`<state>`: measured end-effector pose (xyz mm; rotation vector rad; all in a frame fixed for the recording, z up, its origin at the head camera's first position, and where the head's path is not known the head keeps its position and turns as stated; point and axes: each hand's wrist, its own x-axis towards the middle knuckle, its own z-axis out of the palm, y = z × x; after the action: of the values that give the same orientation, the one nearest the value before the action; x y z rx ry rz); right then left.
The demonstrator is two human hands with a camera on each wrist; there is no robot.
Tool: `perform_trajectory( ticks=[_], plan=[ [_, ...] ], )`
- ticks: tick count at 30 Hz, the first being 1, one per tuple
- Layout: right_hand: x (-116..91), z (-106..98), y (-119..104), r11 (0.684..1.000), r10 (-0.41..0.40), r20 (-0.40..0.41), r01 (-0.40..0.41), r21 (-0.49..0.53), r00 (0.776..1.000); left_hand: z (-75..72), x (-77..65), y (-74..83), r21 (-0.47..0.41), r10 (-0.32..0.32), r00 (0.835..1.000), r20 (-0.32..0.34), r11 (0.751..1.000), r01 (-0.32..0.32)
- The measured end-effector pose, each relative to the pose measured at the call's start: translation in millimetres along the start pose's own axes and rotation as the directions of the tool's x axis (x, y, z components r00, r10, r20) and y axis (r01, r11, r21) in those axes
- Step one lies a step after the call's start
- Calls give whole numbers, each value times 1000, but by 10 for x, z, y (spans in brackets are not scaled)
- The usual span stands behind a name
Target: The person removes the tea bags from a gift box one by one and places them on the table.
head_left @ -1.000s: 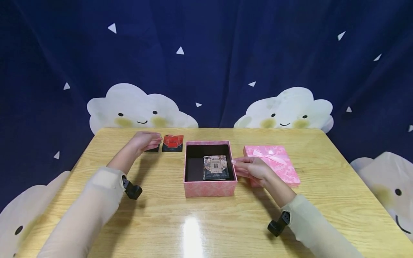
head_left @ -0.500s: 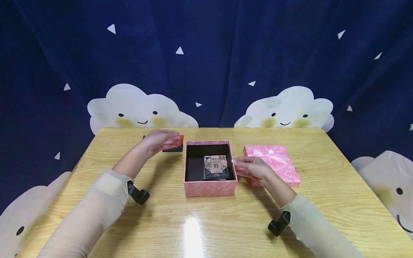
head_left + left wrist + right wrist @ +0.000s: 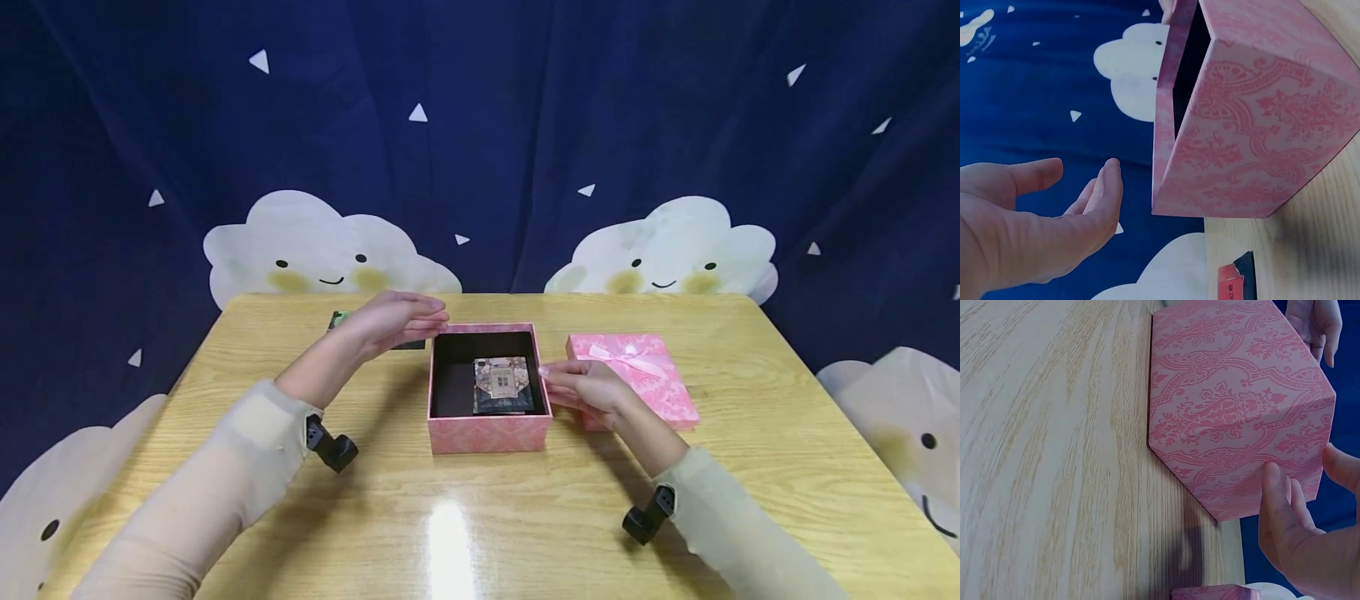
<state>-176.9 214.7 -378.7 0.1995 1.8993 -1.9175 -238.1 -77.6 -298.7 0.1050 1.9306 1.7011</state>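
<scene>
A pink patterned gift box with a black inside stands lidless at mid-table. In it, toward the right side, lies a floral and dark packet. My left hand hovers by the box's far left corner; the left wrist view shows its thumb and fingers apart with nothing between them. Below it sits a red and black packet, mostly covered by the hand in the head view. My right hand pinches the box's right wall, thumb at the rim and fingers along the outside.
The pink lid with a ribbon bow lies right of the box, partly behind my right hand. A packet with a green top peeks out beyond my left wrist. A dark blue curtain hangs behind the wooden table.
My left hand has moved right, from above the green-topped packet, past the red one, to the box's far left corner. My right hand has stayed at the box wall.
</scene>
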Motion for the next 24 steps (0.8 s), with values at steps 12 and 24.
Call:
perform_trajectory(
  ticks=[12,24],
  plan=[
    [-4,9,-25,1000,-17,10,17,-2,1000,232,23,137,53,-76,994,81,996,72],
    [-14,24,-20,1000,-7,1,7,8,1000,467,215,112,110,-216,976,13,971,213]
  ],
)
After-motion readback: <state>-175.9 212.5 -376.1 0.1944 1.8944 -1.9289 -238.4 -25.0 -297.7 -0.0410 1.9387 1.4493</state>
